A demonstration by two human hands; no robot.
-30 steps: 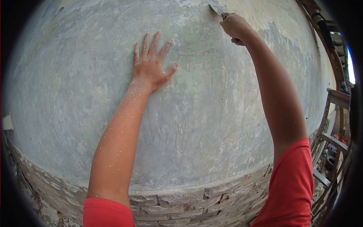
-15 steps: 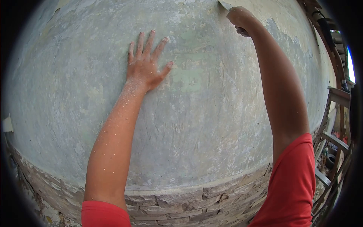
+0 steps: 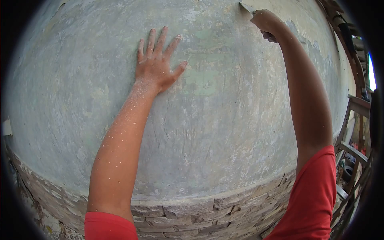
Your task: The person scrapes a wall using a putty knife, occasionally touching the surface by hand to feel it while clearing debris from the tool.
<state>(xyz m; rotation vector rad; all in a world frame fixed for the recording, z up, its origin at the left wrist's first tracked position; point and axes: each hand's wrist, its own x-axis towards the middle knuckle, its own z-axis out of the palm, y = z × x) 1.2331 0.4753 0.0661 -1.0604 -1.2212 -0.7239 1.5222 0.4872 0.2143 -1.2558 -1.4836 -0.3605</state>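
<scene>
A wall with patchy grey-green old paint fills most of the view. My left hand lies flat against it, fingers spread, dusted with pale flakes that also dot the forearm. Up at the top right, my right hand is closed around the handle of a scraper. The metal blade points up and left, at the wall's surface. Most of the handle is hidden inside my fist. Near the blade, a paler cream coat with a ragged edge covers the upper right of the wall.
Rough stone cladding runs along the wall's foot, with a narrow ledge on top. A wooden ladder-like frame stands at the right edge, with a tyre behind it. Debris lies on the ground at the lower left.
My right hand and the scraper have shifted a little to the right and slightly down. My left hand stays flat at about the same place on the wall.
</scene>
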